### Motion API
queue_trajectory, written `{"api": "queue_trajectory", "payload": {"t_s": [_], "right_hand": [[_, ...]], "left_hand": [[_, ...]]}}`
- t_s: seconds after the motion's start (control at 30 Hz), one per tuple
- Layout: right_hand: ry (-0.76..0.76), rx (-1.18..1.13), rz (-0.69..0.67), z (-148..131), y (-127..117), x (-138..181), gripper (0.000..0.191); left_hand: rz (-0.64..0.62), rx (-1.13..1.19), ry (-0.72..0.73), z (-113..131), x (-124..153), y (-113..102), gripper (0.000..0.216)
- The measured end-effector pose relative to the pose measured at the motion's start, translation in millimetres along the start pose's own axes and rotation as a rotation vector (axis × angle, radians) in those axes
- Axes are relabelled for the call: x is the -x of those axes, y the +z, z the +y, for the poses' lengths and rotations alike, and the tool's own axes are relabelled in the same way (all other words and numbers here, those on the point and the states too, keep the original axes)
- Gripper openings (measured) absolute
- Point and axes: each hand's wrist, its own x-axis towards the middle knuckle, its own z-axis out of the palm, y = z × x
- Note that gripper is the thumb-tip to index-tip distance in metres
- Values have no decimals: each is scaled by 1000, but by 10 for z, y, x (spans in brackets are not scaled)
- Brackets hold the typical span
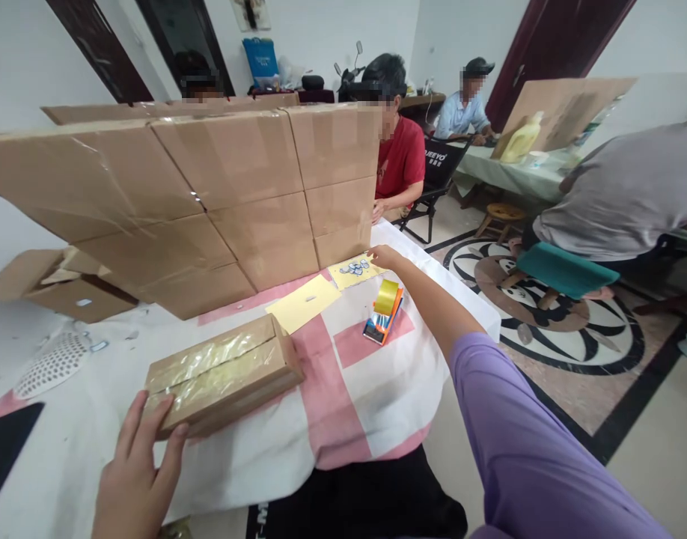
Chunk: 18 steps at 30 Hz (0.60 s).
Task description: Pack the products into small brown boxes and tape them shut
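A long cardboard box [225,374], its top covered with shiny tape, lies on the tablecloth in front of me. My left hand [138,468] rests on its near left end with fingers spread. Past the box is a plain yellow card [304,302] with a small pale piece on it. Beside that lies another yellow card [352,272] bearing several small blue-and-white pieces or pictures. At this card's far right corner is my right hand [384,257], fingers bent downward and drawn together; whatever is at the fingertips is too small to make out. An orange tape dispenser [384,313] with yellow tape stands near my right forearm.
A tall taped cardboard partition [254,180] stands across the table. Behind it sits a person in red [402,157]. An open carton [82,296], a white perforated object [55,364] and a dark flat object [7,449] are at left. Other people sit around a second table [478,168].
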Motion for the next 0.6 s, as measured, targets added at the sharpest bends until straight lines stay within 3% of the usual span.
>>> {"api": "queue_trajectory", "payload": {"t_s": [0.33,0.6], "right_hand": [[37,15,-60,117,375,-219,18],[-97,-42,-40,241,332,-206,47]], "left_hand": [[3,10,-65,245,-13,-100,61],[5,3,-70,296,-21,-95,62]]}}
